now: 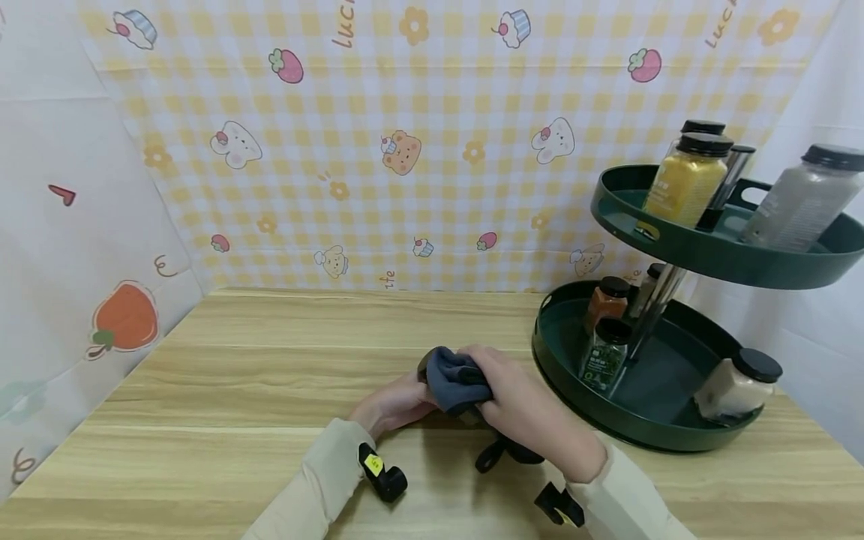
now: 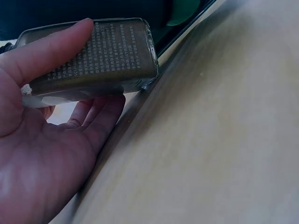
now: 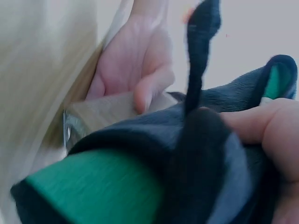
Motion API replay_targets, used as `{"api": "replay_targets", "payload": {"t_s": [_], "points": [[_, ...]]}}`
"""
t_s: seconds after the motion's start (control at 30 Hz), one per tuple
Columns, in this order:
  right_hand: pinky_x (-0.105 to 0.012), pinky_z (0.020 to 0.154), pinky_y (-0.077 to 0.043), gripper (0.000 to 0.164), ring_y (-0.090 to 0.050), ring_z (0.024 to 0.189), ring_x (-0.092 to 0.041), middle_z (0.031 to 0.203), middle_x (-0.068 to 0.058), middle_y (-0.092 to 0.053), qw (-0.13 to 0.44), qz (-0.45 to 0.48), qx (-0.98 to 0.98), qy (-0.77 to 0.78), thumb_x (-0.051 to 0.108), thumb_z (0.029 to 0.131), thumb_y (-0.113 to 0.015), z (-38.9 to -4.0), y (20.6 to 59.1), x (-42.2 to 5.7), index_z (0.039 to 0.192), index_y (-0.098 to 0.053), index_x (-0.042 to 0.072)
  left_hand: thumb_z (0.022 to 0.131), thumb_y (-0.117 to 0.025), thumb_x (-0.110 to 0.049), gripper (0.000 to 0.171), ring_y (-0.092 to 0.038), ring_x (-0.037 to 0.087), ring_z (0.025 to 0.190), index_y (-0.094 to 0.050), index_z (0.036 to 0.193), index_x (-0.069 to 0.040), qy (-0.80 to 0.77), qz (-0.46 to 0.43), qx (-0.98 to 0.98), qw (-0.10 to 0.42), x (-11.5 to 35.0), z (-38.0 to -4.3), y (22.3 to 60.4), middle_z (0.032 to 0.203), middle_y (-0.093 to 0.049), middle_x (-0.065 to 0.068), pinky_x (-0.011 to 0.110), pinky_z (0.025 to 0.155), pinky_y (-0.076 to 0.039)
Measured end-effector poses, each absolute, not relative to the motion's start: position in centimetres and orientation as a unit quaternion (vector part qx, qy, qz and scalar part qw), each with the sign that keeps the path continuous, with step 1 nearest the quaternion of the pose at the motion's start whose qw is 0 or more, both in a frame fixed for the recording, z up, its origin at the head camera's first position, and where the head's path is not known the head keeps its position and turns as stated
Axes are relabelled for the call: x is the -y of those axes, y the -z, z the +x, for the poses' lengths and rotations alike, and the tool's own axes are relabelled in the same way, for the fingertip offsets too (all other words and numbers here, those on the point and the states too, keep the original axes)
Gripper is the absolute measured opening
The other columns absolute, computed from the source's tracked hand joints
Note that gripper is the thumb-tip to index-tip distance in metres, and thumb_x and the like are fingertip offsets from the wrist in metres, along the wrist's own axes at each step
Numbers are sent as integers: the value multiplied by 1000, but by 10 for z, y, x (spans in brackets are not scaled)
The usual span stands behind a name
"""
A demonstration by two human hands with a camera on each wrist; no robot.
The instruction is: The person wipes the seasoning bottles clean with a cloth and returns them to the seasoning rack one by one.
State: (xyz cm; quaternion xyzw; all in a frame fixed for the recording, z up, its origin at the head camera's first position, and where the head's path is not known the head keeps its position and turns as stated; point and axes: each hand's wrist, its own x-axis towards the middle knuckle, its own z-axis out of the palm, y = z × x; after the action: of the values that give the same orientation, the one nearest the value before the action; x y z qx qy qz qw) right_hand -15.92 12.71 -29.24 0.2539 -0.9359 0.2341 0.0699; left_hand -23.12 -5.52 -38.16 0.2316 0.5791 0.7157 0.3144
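My left hand (image 1: 398, 403) grips a square glass jar (image 2: 110, 53) of brown contents, with small white print on its side, thumb on top and fingers underneath. In the left wrist view the jar lies tilted on its side, low over the table. My right hand (image 1: 520, 397) holds a bunched dark grey cloth (image 1: 452, 381) with a green underside (image 3: 103, 182) against the jar. The cloth covers part of the jar in the head view, and a loop of its edging (image 3: 201, 51) stands up in the right wrist view.
To the right stands a two-tier dark green rack (image 1: 675, 405). Its lower tray holds a green-herb jar (image 1: 603, 360), an orange-red jar (image 1: 607, 300) and a pale jar (image 1: 732, 386). A yellow jar (image 1: 688, 180) and a grey jar (image 1: 803, 199) stand on the upper tray (image 1: 763, 262).
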Motion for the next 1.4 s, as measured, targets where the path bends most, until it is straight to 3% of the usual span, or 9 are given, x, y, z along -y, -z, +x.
{"api": "replay_targets", "payload": {"t_s": [0.1,0.23,0.33,0.47,0.6,0.73,1.0,1.2,1.4], "points": [[-39,89,-47,56,-58,109,-20,118,-5,-59,65,245,934,-250,-12,75,-58,-159,292,-125,123,-51,14,73,-53,10,32,-46,13,91,-55,94,-14,-712,224,-587,313,55,-232,381,99,-50,-5,27,84,-39],[-38,88,-47,54,-58,109,-20,121,-5,-59,31,209,944,-252,-11,77,-59,-161,291,-128,123,-51,16,75,-56,11,39,-49,13,97,-57,109,-7,-712,222,-584,320,53,-231,378,107,-56,-3,27,86,-42],[-36,77,-47,51,-60,95,-18,114,-6,-62,14,189,957,-220,-10,76,-59,-163,289,-134,119,-52,17,76,-58,12,43,-54,13,96,-56,115,-7,-715,237,-572,325,52,-232,378,107,-60,-1,27,84,-44],[-33,62,-42,41,-53,72,-18,98,-6,-62,-4,166,972,-167,-9,75,-61,-166,289,-141,109,-54,15,77,-59,13,41,-57,12,88,-57,110,-11,-716,247,-564,329,51,-232,379,100,-63,-1,26,81,-45],[-32,58,-40,34,-49,67,-19,93,-5,-60,-19,152,977,-146,-6,77,-62,-167,291,-144,104,-53,13,77,-60,14,42,-55,12,91,-56,110,-11,-713,248,-566,330,52,-232,378,102,-62,-2,26,82,-45],[-33,63,-44,40,-54,73,-18,99,-7,-62,9,177,972,-153,-7,77,-61,-166,292,-141,110,-54,13,77,-58,14,42,-56,13,89,-56,110,-12,-719,252,-557,331,53,-232,379,100,-61,-1,27,82,-46],[-39,88,-48,53,-59,107,-20,115,-4,-61,71,245,940,-227,-10,76,-59,-162,294,-130,121,-53,16,75,-55,11,36,-48,13,92,-55,107,-6,-714,209,-585,323,55,-231,379,102,-54,-3,26,83,-42],[-37,83,-48,56,-59,104,-20,116,-6,-61,51,222,949,-219,-12,73,-58,-162,292,-131,121,-53,17,75,-57,11,42,-50,14,98,-54,114,-5,-712,212,-585,325,54,-231,379,108,-56,-2,27,88,-41],[-34,67,-47,49,-59,86,-19,110,-7,-62,23,181,970,-158,-9,74,-62,-163,291,-139,115,-55,16,76,-59,14,45,-55,15,93,-54,114,-11,-721,230,-563,331,52,-231,377,105,-60,0,28,84,-45]]}}
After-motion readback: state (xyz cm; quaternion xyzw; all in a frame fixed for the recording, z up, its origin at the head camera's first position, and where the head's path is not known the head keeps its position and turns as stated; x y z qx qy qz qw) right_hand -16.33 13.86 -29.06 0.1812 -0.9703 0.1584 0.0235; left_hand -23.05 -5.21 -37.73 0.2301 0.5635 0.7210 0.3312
